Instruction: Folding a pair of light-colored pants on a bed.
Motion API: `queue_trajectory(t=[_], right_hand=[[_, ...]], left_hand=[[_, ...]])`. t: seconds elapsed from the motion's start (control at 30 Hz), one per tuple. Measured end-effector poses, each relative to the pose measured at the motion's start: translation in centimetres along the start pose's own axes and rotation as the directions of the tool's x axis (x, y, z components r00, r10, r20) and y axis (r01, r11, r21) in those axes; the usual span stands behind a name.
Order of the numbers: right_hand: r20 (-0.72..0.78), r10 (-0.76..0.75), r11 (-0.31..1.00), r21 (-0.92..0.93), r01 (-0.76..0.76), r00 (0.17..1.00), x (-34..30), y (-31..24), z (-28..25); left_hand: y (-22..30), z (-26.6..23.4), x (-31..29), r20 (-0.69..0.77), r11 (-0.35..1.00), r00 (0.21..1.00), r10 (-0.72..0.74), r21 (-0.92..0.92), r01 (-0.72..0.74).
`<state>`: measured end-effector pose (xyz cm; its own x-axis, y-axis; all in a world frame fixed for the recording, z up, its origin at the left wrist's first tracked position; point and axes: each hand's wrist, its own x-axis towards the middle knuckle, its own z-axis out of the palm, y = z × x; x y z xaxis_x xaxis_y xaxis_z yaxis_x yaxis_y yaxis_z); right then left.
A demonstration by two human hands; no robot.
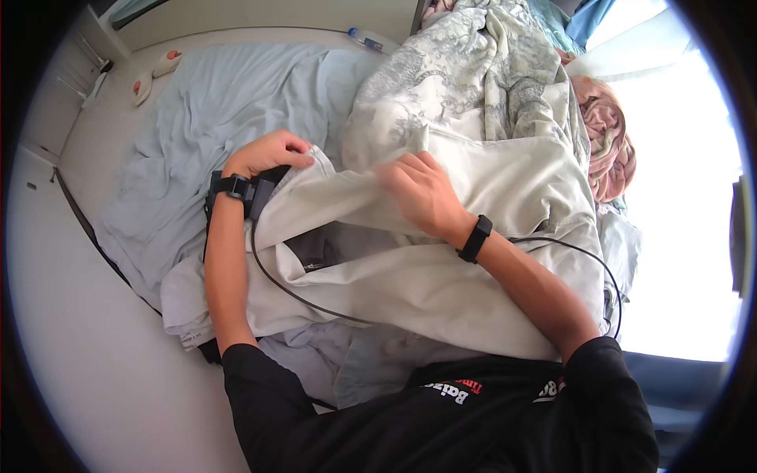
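A cream-white garment [497, 185], which looks like trousers, lies spread across the bedding in front of me. My left hand [276, 152] is closed on its upper left edge, thumb and fingers pinching the fabric and lifting it a little. Nearer the middle, my right hand [422, 193] is curled against the same cloth; its fingertips are blurred, but they appear closed on the fabric. Between the garment's folds a dark grey cloth [323, 246] shows through an opening. A black cable [296, 296] runs over the garment from the device at my left wrist.
A pale blue sheet [236, 98] covers the bed at the left. Beyond the garment lies a crumpled grey-and-white patterned quilt [449, 87]. Pink bundled cloth [605, 138] sits at the right, by a bright window. A plastic bottle [367, 39] lies at the far edge.
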<state>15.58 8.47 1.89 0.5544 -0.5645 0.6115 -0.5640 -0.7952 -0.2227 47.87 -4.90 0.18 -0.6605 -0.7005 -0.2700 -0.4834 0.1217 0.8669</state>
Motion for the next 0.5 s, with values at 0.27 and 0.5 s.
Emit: queue_trajectory(t=[0.27,0.5], right_hand=[[0.088,0.294,0.910,0.280,-0.307,0.952,3.2,-0.5,-0.2],[-0.005,0.105,0.989,0.105,-0.104,0.994,8.4,0.1,0.6]], left_hand=[[-3.9,-5.0,-8.8,-0.608,0.698,0.698,0.379,-0.308,-0.647],[-4.3,-5.9,-10.2,-0.877,0.562,0.423,0.227,-0.237,-0.793]])
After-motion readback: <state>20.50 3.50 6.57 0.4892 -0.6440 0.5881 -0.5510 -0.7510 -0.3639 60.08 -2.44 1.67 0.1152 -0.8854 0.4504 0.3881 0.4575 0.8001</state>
